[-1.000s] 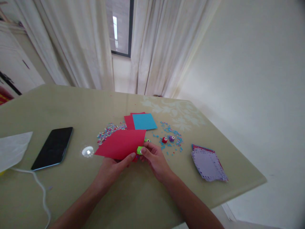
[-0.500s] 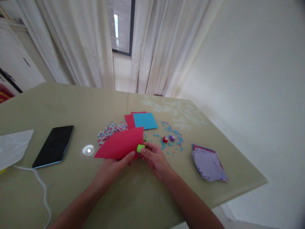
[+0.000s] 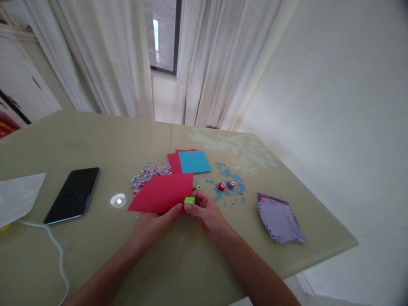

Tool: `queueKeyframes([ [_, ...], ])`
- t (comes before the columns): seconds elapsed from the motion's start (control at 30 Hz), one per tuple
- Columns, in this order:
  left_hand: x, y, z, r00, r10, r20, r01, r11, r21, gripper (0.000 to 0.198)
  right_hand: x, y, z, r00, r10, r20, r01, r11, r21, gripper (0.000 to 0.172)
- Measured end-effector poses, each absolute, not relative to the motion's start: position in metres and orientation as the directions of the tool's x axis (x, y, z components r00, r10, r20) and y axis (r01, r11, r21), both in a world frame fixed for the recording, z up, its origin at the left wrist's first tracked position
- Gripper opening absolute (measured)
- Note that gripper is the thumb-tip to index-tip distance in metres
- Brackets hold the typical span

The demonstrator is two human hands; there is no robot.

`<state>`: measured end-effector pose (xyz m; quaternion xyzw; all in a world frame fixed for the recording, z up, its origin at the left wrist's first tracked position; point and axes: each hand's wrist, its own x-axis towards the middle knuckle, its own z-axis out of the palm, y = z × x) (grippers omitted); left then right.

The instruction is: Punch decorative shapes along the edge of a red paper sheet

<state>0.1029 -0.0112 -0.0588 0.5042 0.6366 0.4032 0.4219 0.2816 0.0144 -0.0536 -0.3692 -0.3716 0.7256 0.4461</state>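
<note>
My left hand (image 3: pixel 152 225) pinches the near edge of a curved red paper sheet (image 3: pixel 164 193), its thumb on top. A small lime-green craft punch (image 3: pixel 189 200) sits at the sheet's right edge, gripped between the thumb and fingers of my right hand (image 3: pixel 207 212). Just beyond that hand lies another green punch (image 3: pixel 199 187), partly hidden. A red punch (image 3: pixel 221 186) and a purple punch (image 3: pixel 231 185) rest to the right among blue paper bits (image 3: pixel 237 178). Behind the held sheet, a blue paper square (image 3: pixel 195 162) overlaps red paper (image 3: pixel 174 162).
Multicoloured confetti (image 3: pixel 146 173) is heaped left of the papers. A black phone or tablet (image 3: pixel 73 193), a white cable (image 3: pixel 59 250) and a white sheet (image 3: pixel 21 195) lie at left. On the right is a stack of punched papers (image 3: pixel 280 219), near the table's edge.
The green punch and the right end of the red sheet have dipped slightly. Both hands keep their hold in nearly the same place.
</note>
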Motion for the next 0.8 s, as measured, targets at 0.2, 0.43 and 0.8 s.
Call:
queueKeyframes([
  [0.2, 0.105, -0.012, -0.058, -0.138, 0.981, -0.138, 0.264, 0.17, 0.949, 0.045, 0.278, 0.011, -0.05, -0.361, 0.91, -0.202, -0.401, -0.347, -0.848, 0.04],
  [0.43, 0.107, -0.013, -0.062, -0.139, 0.983, -0.12, 0.215, 0.149, 0.965, 0.046, 0.278, 0.012, -0.055, -0.344, 0.92, -0.186, -0.385, -0.319, -0.866, 0.042],
  [0.8, 0.101, -0.015, -0.065, -0.14, 0.977, -0.161, 0.086, 0.174, 0.981, 0.05, 0.335, 0.047, -0.054, -0.021, 0.934, 0.356, 0.512, 0.316, -0.799, 0.032],
])
